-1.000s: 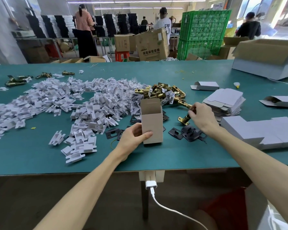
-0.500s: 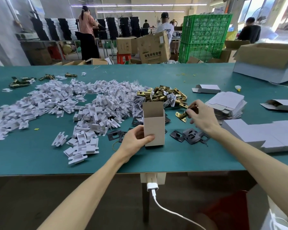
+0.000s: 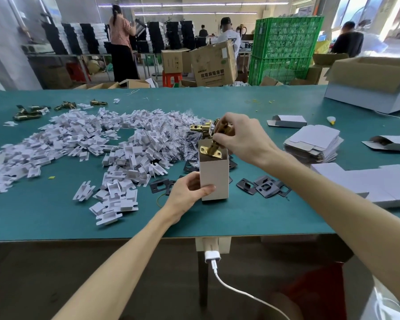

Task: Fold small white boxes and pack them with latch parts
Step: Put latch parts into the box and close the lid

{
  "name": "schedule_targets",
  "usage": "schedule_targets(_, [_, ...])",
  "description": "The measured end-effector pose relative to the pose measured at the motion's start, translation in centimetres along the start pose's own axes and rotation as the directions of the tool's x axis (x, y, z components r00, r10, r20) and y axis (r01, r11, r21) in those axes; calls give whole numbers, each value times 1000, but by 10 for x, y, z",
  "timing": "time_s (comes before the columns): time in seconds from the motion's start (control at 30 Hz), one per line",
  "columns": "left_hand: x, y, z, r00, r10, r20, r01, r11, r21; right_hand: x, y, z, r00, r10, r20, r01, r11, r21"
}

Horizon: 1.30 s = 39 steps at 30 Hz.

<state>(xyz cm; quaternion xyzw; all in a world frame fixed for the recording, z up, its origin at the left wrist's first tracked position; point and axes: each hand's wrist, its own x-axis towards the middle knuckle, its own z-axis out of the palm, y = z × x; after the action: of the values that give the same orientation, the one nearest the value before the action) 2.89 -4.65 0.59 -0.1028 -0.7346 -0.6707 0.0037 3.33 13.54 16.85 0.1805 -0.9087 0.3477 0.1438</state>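
A teal-topped workbench (image 3: 56, 215) stands in a warehouse, with a heap of small white card inserts (image 3: 90, 144) at its left. The left hand (image 3: 187, 192) curls round the upright small white cardboard box (image 3: 214, 179), thumb across its front. The right hand (image 3: 240, 137) pinches a brass latch part (image 3: 211, 151) at the box's open mouth. Flat black metal plates (image 3: 263, 187) lie just to the right.

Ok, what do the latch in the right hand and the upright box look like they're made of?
The latch: probably metal, shiny brass-coloured finish, with bright glints on its plate. The box: apparently thin cardboard, matte and pale, with crisp folded edges and an open flap.
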Motion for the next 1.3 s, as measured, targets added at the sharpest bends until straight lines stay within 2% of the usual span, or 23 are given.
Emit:
schedule_targets(0.13, [1, -1, -1, 1000, 6, 19, -6, 1000, -24, 3, 2, 11, 997, -19, 69, 29, 987, -159])
schedule_targets(0.33, [2, -4, -2, 1000, 12, 26, -10, 999, -44, 9, -3, 20, 981, 9, 193, 45, 962, -269])
schedule_targets(0.57, [2, -5, -1, 1000, 9, 30, -9, 1000, 15, 14, -5, 32, 877, 205, 436, -114, 967, -226])
schedule_targets(0.8, [1, -4, -2, 1000, 16, 17, -17, 999, 44, 17, -1, 32, 793, 300, 530, -262, 954, -147])
schedule_targets(1.0, [0, -3, -2, 1000, 3, 5, -3, 997, 71, 14, 0, 36, 787, 292, 543, -232, 956, -178])
schedule_targets(1.07, [0, -4, -2, 1000, 0, 2, 0, 996, 89, 10, -2, 36, 809, 268, 523, -195, 962, -192])
schedule_targets(1.13, [0, -4, -1, 1000, -15, -1, 15, 993, 116, 4, -6, 36, 864, 222, 451, -138, 968, -212])
schedule_targets(1.23, [0, -4, 0, 999, -23, -34, 28, 988, 150, -4, -20, 40, 961, 111, 253, -32, 955, -296])
schedule_targets(1.3, [1, -3, 0, 996, -14, -86, 29, 983, 181, -8, -33, 46, 988, 25, 155, 23, 953, -303])
